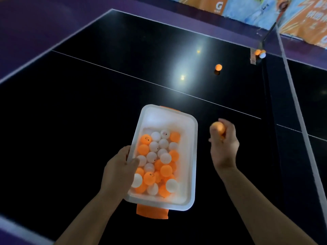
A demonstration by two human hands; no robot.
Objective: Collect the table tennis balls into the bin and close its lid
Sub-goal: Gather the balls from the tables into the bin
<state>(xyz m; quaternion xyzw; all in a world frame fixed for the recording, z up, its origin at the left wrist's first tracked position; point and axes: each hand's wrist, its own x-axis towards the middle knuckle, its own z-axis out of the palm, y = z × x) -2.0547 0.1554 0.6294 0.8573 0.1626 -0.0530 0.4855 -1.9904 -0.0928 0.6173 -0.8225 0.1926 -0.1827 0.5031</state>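
On the far banner (215,5), one white "G".

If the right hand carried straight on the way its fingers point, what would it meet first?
Probably nothing nearby. The right hand, closed on an orange ball, points up and away over bare dark table. The loose orange ball lies roughly on that line, though depth is hard to judge.
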